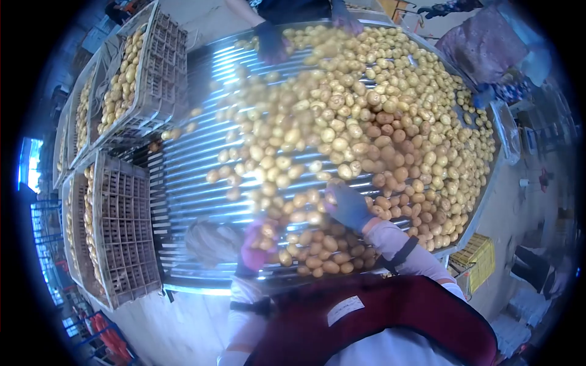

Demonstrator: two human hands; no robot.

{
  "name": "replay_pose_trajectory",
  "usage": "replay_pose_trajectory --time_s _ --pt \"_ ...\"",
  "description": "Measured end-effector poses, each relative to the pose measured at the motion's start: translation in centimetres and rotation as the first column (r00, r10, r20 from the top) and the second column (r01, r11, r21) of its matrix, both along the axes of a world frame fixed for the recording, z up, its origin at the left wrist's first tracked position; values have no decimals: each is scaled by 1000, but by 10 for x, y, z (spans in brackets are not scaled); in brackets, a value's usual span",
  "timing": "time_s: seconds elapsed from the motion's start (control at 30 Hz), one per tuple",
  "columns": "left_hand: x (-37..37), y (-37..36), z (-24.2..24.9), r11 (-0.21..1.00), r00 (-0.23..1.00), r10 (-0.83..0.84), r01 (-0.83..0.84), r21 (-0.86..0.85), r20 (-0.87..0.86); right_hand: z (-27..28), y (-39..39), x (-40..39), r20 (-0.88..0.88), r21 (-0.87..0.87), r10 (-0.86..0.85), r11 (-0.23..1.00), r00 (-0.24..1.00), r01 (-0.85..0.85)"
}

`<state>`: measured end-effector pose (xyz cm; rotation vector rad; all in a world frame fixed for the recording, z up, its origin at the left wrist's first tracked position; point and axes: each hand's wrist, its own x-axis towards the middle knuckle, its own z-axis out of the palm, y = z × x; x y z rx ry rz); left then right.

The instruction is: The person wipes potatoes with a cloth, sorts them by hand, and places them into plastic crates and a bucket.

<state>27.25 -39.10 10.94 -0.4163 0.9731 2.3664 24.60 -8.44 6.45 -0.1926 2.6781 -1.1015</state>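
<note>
Many round yellow-brown potatoes (342, 110) lie over the metal roller table (201, 158). My left hand (259, 244), in a pinkish glove and blurred, is at the near side of the rollers against a few potatoes; its fingers are smeared by motion. To its right, my right hand (348, 206), in a blue-grey glove, reaches in among the potatoes with its fingertips beside them. Whether it grips one cannot be made out. Several potatoes lie between the two hands and in the shadow before the maroon apron (390, 311).
Plastic crates of potatoes (128, 226) stand at the left end, with another crate stack (162, 67) behind. Across the table, a co-worker's gloved hands (271, 44) touch the far edge. Another person (488, 49) is at the right. A yellow crate (479, 259) stands lower right.
</note>
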Motion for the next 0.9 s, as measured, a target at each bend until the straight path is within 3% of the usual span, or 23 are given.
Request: replay_pose_trajectory --time_s 0.07,0.1,0.2,0.23,0.33,0.37,0.43,0.53,0.57,0.67,0.73,0.77,0.8,0.87,0.9 --pt "4 -28 -21 963 995 -50 26 -267 -85 8 -21 -11 -332 -105 -4 994 943 -33" --pt "6 -34 -37 848 999 -32 5 -530 -42 -1 -33 -17 -394 -87 105 985 913 -150" --pt "11 -17 -50 611 940 -230 -63 -789 -252 -15 -67 -23 -318 320 357 912 878 -255" --pt "0 -8 -53 200 594 -625 -506 -839 -507 -14 -73 -25 -308 431 397 868 865 -246" --pt "5 25 -43 -96 536 -821 -471 -877 -198 -8 -76 -36 2 402 359 854 933 -329" --pt "7 35 -39 -169 510 -853 -471 -866 -111 -9 -71 -30 -125 228 256 948 959 -224" --pt "3 48 -35 -230 457 -889 -505 -832 -32 -7 -46 -20 -310 -163 -21 986 950 -31" --pt "-1 41 -36 -303 395 -913 -500 -811 98 35 -18 5 -271 -61 72 994 960 -92" --pt "-5 38 -41 -306 380 -918 -507 -805 110 41 -17 22 -421 -17 90 994 903 -107" --pt "-14 25 -56 -301 328 -935 -523 -797 138 9 -26 60 -191 318 392 892 900 -321" --pt "-17 17 -57 -287 293 -945 -522 -803 148 -16 -39 82 -174 324 333 908 927 -266" --pt "-18 22 -32 -350 243 -935 -518 -780 258 -20 -43 87 -165 331 293 916 942 -226" --pt "-16 23 -24 -408 332 -901 -436 -802 278 -5 -45 84 -116 311 281 921 953 -234" --pt "-15 2 -32 -234 271 -957 -516 -824 102 38 -49 78 -18 253 246 939 969 -234" --pt "-12 -1 -33 -225 263 -961 -557 -799 87 28 -46 83 -104 104 153 984 983 -142"
